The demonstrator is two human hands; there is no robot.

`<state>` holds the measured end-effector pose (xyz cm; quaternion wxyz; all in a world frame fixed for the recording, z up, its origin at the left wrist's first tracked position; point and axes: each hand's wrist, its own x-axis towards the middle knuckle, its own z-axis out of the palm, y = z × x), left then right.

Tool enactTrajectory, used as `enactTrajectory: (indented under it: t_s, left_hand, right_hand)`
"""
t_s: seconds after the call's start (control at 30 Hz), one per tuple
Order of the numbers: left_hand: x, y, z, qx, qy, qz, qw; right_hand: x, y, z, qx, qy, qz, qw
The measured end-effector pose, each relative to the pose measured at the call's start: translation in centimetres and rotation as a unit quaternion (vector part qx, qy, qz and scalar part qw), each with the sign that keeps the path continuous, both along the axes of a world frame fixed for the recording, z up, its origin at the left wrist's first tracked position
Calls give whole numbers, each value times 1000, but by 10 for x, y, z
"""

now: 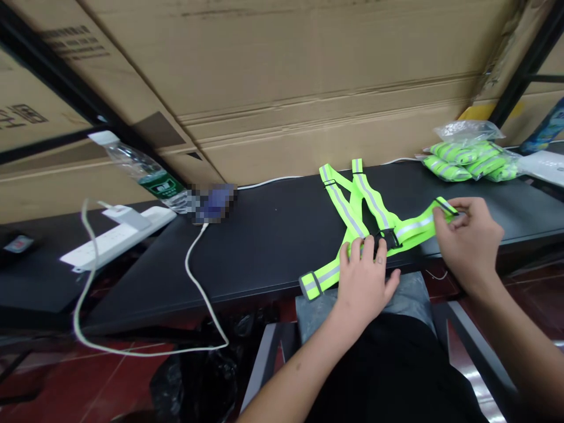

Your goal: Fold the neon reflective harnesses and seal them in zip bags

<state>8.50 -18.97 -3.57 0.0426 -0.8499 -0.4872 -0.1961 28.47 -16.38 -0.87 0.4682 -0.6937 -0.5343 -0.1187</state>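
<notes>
A neon-yellow reflective vest (350, 217) made of straps with silver stripes lies on the black shelf (259, 247). Its shoulder straps point away from me, and the waist strap runs along the front edge. My left hand (363, 276) rests over the waist strap with its fingers spread, beside the black buckle (388, 238). Pinched between thumb and fingers of my right hand (469, 238) is the strap's right end, lifted a little, near a black slider (446, 205). The strap's left end, with another slider (312, 284), hangs slightly over the edge.
Folded vests in clear bags (473, 158) are piled at the back right. On the left are a plastic bottle (154, 176), a white power strip (118, 238) and a blurred phone (215, 202); its white cable (194, 273) loops over the edge. Cardboard boxes (308, 76) stand behind.
</notes>
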Motion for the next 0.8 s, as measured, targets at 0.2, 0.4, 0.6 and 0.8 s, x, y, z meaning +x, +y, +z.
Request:
enactTrajectory:
  t_s: [0.2,0.4,0.6,0.8]
  left_hand:
    - [3,-1,7,23,-12,-26,999]
    - [20,6,14,22,35,-88,995]
    - [25,19,15,37,72,-90,993]
    - [23,26,18,19,64,-98,993]
  right_hand:
    - [-28,6,-4,94,-138,62,984]
    - [-16,14,-7,97,83,60,990]
    - [-3,26,-3,92,261,89,957]
    - [-24,18,-9,116,63,113,985]
